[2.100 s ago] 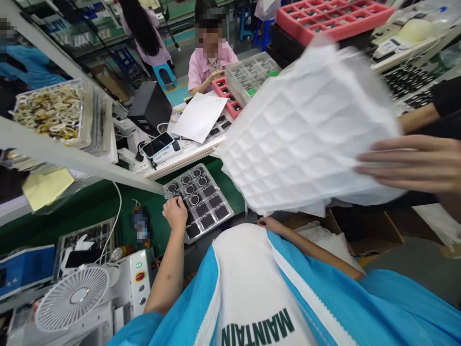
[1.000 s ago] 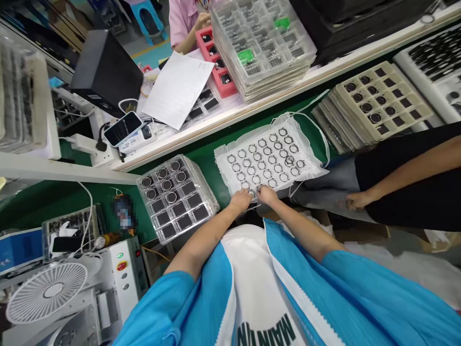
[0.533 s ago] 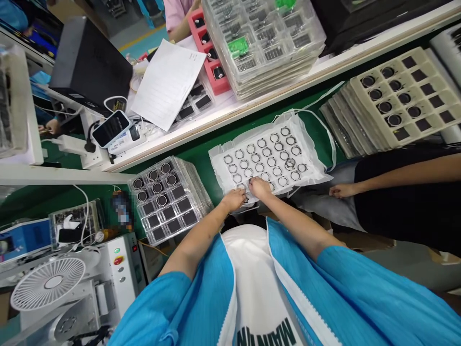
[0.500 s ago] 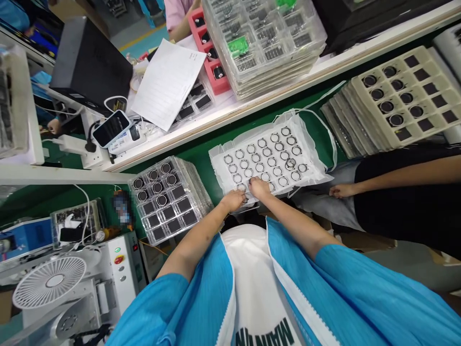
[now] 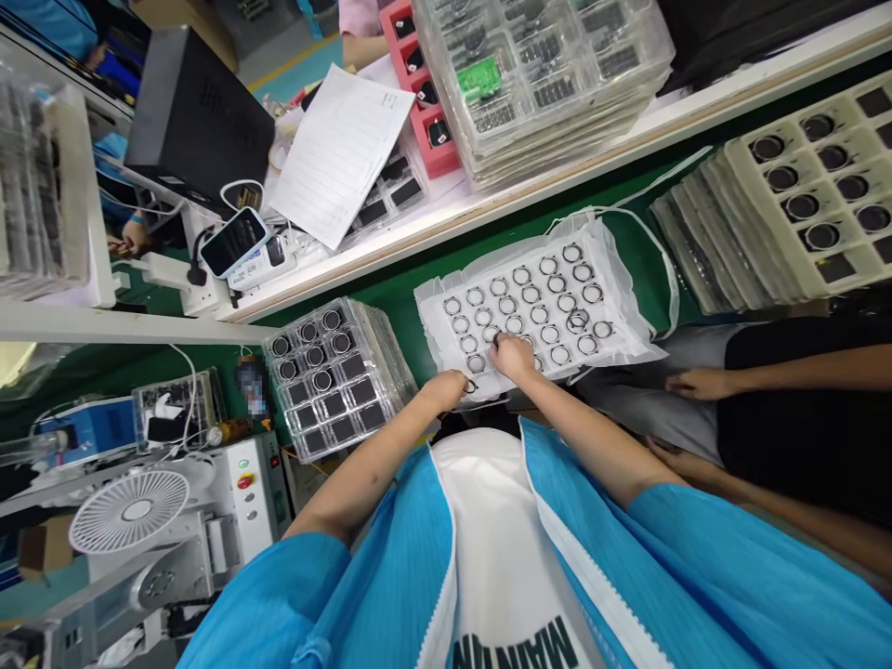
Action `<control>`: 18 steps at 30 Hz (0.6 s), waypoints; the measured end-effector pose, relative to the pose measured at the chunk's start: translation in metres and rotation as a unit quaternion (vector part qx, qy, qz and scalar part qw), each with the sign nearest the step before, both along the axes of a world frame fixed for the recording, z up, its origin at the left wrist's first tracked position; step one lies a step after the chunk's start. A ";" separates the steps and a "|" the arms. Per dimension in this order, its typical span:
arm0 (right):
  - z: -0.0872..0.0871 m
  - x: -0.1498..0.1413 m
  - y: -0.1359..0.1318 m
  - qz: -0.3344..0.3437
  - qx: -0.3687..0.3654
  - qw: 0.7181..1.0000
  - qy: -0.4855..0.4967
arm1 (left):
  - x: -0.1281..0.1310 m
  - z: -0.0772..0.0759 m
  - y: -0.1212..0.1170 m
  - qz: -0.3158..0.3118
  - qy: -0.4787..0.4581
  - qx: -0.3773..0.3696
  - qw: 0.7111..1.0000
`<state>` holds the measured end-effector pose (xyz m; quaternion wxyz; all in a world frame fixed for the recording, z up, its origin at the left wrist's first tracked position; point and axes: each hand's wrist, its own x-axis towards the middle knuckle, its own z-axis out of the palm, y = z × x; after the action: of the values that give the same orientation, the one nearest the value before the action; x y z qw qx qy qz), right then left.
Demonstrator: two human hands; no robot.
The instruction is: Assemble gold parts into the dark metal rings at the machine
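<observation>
A white cloth-like sheet (image 5: 502,373) lies on the green bench with rows of round metal rings (image 5: 531,295) on it. At the sheet's near left corner my left hand (image 5: 448,388) pinches a thin dark ring (image 5: 471,386). My right hand (image 5: 516,359) is over the near edge of the rows, its fingers pressed together on a small dark piece beside one of the rings. That piece is mostly hidden by the fingertips.
A stack of clear trays (image 5: 334,404) with round and square parts stands at left. Cream trays (image 5: 787,255) are stacked at right, near a co-worker's hands (image 5: 701,384). A white shelf (image 5: 446,218) with a phone (image 5: 234,243), paper (image 5: 341,153) and more trays runs behind.
My right hand has moved away from my left, further over the rings. The ring in my left hand shows more clearly. The view has shifted slightly, and a co-worker's second hand has appeared at right.
</observation>
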<state>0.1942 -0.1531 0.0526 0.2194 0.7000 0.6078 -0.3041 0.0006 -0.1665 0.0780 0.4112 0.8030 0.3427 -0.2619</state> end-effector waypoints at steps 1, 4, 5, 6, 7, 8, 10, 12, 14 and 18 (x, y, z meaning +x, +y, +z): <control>-0.002 -0.002 0.005 0.003 0.012 1.000 0.002 | 0.000 0.000 0.002 0.005 0.000 0.013 1.000; -0.011 -0.014 0.017 0.008 0.017 1.000 0.005 | 0.010 -0.009 0.007 0.009 -0.001 0.059 0.998; -0.014 -0.018 0.020 0.006 0.011 1.000 0.003 | 0.016 -0.015 0.009 0.005 -0.006 0.072 0.997; -0.017 -0.022 0.023 0.002 0.006 1.000 -0.002 | 0.022 -0.022 0.010 -0.002 -0.012 0.082 0.997; -0.019 -0.025 0.024 -0.002 0.003 1.000 -0.007 | 0.028 -0.029 0.011 -0.010 -0.019 0.089 0.996; -0.020 -0.028 0.025 -0.006 0.002 1.000 -0.012 | 0.034 -0.036 0.011 -0.018 -0.026 0.094 0.995; -0.021 -0.032 0.025 -0.012 0.002 1.000 -0.022 | 0.040 -0.049 0.012 -0.034 -0.036 0.105 0.993; -0.020 -0.034 0.025 -0.014 0.003 1.000 -0.026 | 0.040 -0.059 0.012 -0.052 -0.049 0.116 0.991; -0.019 -0.034 0.025 -0.014 0.001 1.000 -0.024 | 0.036 -0.064 0.014 -0.077 -0.075 0.124 0.986; -0.015 -0.025 0.024 -0.013 0.005 1.000 -0.014 | 0.025 -0.067 0.025 -0.132 -0.144 0.132 0.972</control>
<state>0.1694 -0.1288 0.0371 0.2202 0.7132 0.5971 -0.2939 0.0251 -0.1416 0.0105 0.3087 0.9176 0.2021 -0.1482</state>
